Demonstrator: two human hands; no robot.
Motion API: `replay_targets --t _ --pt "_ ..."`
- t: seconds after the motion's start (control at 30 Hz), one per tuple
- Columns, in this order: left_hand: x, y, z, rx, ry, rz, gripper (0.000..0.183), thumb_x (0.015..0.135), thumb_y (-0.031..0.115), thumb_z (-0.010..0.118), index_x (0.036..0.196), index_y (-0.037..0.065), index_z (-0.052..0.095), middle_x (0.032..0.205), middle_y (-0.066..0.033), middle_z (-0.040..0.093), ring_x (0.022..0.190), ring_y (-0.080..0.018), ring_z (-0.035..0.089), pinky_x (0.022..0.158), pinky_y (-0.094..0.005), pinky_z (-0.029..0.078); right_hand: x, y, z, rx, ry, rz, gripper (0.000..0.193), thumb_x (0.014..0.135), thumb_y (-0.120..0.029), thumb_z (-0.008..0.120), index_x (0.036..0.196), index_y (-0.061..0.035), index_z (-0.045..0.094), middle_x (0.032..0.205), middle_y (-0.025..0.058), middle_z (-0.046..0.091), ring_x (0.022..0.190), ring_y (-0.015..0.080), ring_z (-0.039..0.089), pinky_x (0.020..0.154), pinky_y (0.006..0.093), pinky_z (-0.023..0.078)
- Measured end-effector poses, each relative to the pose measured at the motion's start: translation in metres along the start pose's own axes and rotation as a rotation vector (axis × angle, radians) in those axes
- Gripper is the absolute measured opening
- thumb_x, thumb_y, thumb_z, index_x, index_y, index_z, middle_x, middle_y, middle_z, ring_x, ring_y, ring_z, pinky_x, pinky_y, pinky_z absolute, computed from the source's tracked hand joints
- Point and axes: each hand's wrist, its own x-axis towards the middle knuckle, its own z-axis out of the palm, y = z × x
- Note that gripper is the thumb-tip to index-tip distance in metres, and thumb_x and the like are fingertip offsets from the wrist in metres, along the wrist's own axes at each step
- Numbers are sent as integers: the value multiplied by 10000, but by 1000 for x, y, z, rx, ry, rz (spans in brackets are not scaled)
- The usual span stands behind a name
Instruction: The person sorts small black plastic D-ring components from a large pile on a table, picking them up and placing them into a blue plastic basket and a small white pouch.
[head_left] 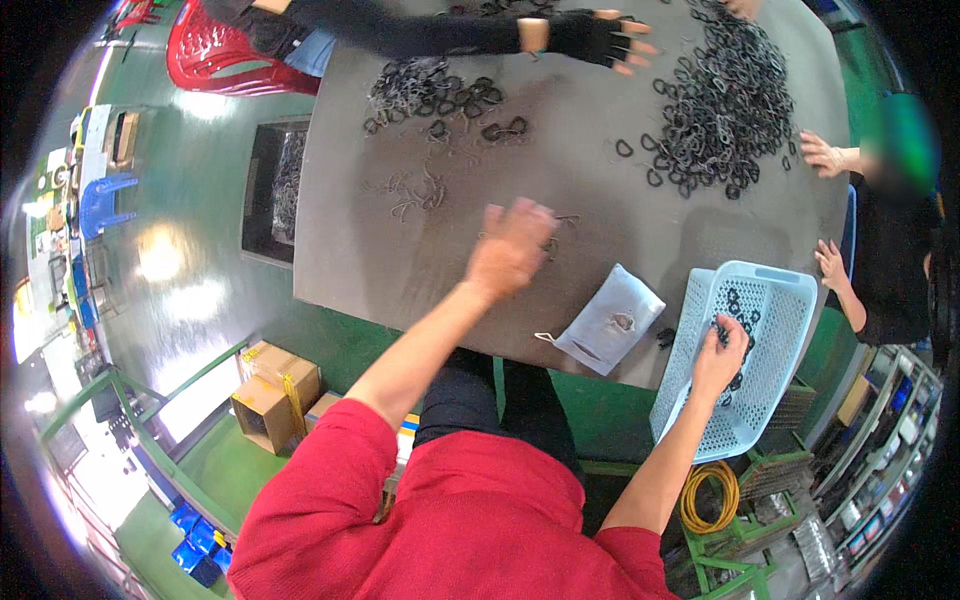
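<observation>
My left hand (510, 248) reaches out over the grey table (360, 250), blurred, fingers spread above a few thin scraps near the table's middle; I cannot see anything gripped in it. My right hand (722, 355) is inside a light blue perforated basket (770, 300) at the table's near right edge, fingers closed around several small black rings (735, 305) lying in it. A grey cloth pouch (610, 318) lies between the two hands.
A large heap of black rings (725, 100) covers the far right of the table; a smaller heap (435, 95) lies far left. A gloved arm (590, 38) reaches in from the far side. Another person's hands (825, 155) rest at the right edge. Cardboard boxes (275, 395) stand on the green floor.
</observation>
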Motion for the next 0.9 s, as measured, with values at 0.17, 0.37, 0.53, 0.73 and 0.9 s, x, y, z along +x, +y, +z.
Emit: replay_targets --t 0.17,0.37,0.53,0.73,0.9 --pt "29 6 25 -13 58 26 504 884 277 440 1378 246 345 1443 -5 303 1377 -225 151 1084 -544 38 6 -35 5 -9 29 -29 191 797 -45 586 988 -49 596 1121 106 511 1082 236 497 759 320 495" --pt "-10 -125 -41 204 106 -278 503 890 258 424 1384 234 334 1453 -1 280 1375 -218 158 1088 -533 68 -1 -68 15 -51 54 -18 191 799 -50 588 990 -63 602 1132 104 503 1063 230 506 764 320 493" --pt "-65 -233 -79 365 185 -343 493 897 217 430 1381 198 342 1440 -9 310 1355 -220 227 1084 -511 123 -13 -126 52 -3 -2 -85 199 790 -55 601 989 -62 603 1115 104 515 1051 235 510 790 334 480" --pt "-134 -362 -120 531 106 -575 456 894 198 445 1343 151 380 1393 -57 365 1316 -281 285 1043 -554 198 -15 -170 93 130 -14 -131 209 739 9 600 935 -61 612 1052 112 553 1018 269 527 835 351 440" --pt "-153 -364 -157 447 315 -516 380 873 92 469 1252 59 473 1298 -118 460 1242 -300 368 1011 -420 295 52 -146 134 110 24 -132 313 760 -111 623 1059 -42 559 1085 131 529 1078 293 482 926 367 383"
